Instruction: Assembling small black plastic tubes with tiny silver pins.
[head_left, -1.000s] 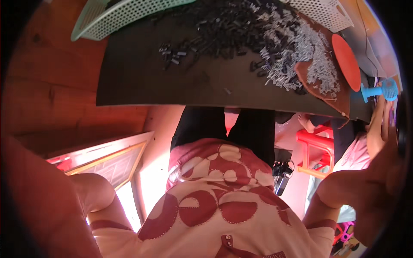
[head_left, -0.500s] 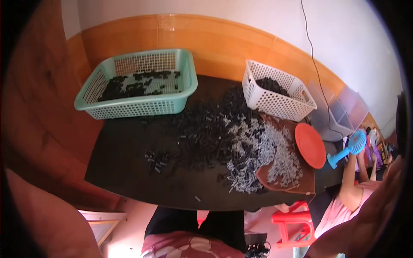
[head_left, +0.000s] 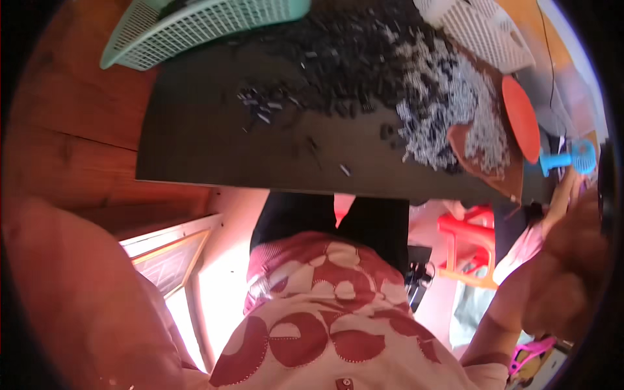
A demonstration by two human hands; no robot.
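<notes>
"Dark desk (head_left: 201,149) across the top, with reddish wooden boards (head_left: 65,110) at its left?"

"Yes. Below it shows the wearer's patterned shirt (head_left: 305,325), with the left arm (head_left: 78,292) and right arm (head_left: 565,273) along the sides."

"And the hands?"

"Out of view, so nobody can tell whether they are released, clenched or grasping something."

"What stands on the desk?"

"Far left, a green basket (head_left: 214,26); far right, a white basket (head_left: 484,36). A brown sheet (head_left: 511,185) covers the right end, then come a round red dish (head_left: 520,120) and a blue fan (head_left: 582,157)."

"Anything smaller?"

"Black pieces (head_left: 351,84) spread over the middle; grey pieces (head_left: 434,133) lie massed to their right, partly on the sheet. One loose piece (head_left: 345,169) lies near the front edge."
</notes>
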